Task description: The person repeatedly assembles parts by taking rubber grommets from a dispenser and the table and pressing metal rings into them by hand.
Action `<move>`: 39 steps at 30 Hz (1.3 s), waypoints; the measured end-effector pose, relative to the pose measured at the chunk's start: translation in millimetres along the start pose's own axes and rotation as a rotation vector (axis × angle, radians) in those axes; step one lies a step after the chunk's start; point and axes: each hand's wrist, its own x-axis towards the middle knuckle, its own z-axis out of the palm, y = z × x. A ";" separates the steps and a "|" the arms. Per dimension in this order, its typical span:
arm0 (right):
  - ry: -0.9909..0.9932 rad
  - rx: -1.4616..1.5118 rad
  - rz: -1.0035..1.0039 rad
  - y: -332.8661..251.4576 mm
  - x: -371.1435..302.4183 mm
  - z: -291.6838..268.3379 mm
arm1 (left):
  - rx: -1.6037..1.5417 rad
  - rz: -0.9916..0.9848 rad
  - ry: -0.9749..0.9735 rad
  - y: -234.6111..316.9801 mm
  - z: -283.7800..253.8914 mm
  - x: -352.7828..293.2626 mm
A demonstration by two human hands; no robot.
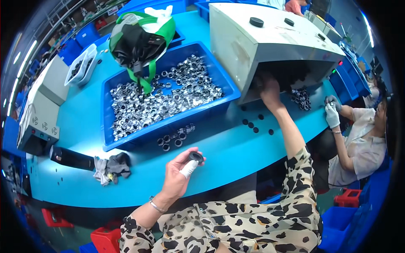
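My left hand (pixel 175 176), its thumb wrapped in white, is closed on a round black cap (pixel 195 156) above the near side of the table. My right hand (pixel 270 90) reaches into the dark opening of a whitish metal box (pixel 234 52); shadow hides its fingers and anything they may touch. Left of the box, a large blue bin (pixel 168 125) holds many shiny silver rings (pixel 145 105). A few more rings (pixel 166 147) lie on the table in front of the bin. Several flat black discs (pixel 251 125) are scattered below the box's opening.
A green bag (pixel 168 31) with black contents leans over the bin. To the left are a black bottle (pixel 71 158), grey gloves (pixel 119 165), a white tray (pixel 84 67) and a second metal box (pixel 40 116). At the right, a co-worker's gloved hand (pixel 332 114) is near a ring pile (pixel 301 99).
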 end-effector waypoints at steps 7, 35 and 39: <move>-0.197 1.746 1.099 -104.9 -82.3 -69.5 | -0.064 0.035 0.076 9.8 -23.2 -32.8; -0.296 0.326 -0.403 -245.1 -123.5 -86.5 | -0.408 -0.134 0.134 -18.0 8.6 -1.5; -0.438 0.426 -0.350 -246.9 -120.9 -109.2 | -0.357 -0.100 0.149 -19.5 11.0 -9.7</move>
